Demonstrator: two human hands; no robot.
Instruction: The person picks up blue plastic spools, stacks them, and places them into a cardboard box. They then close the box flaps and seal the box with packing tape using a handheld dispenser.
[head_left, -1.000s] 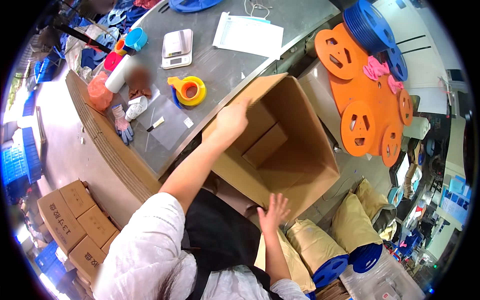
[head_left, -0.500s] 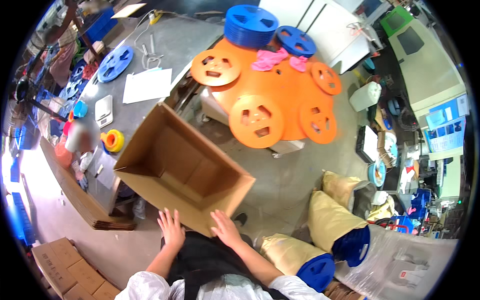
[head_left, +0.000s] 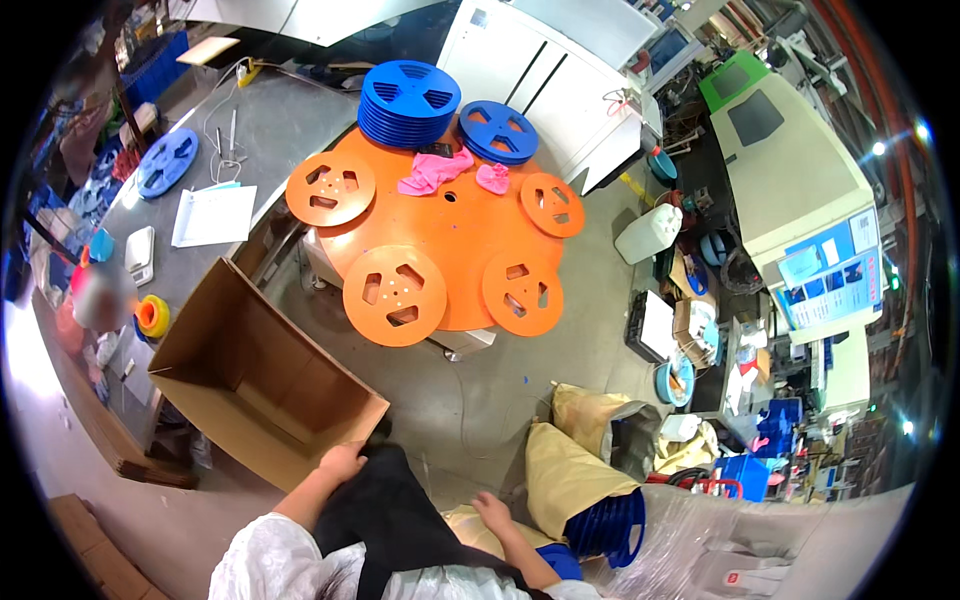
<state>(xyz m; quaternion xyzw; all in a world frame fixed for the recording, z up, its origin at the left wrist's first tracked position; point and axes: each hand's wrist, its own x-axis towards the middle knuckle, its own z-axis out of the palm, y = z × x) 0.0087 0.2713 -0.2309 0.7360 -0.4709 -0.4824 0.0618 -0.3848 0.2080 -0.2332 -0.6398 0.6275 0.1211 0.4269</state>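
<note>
A tall, open-topped cardboard box (head_left: pixel 225 425) stands at the left, by the grey workbench, and its inside looks bare. At the box's near right corner is my left hand (head_left: pixel 343 461), its fingers curled over the rim. My right hand (head_left: pixel 491 512) is away from the box, out to the right near the yellowish sacks. Its fingers look loosely spread, and I see nothing in them. The nearest sack (head_left: pixel 560 465) holds blue ribbed discs (head_left: pixel 610 530).
Ahead is a round orange table (head_left: pixel 455 285) with orange discs (head_left: pixel 395 296), a stack of blue reels (head_left: pixel 408 105) and pink cloths (head_left: pixel 435 172). Paper (head_left: pixel 213 216), a scale (head_left: pixel 140 255) and yellow tape (head_left: pixel 152 316) lie on the workbench (head_left: pixel 275 125). A white jug (head_left: pixel 648 233) stands right.
My view has turned right, so the surroundings sit further left. My right hand has left the box's rim and moved right. The left hand has shifted to the box's near right corner.
</note>
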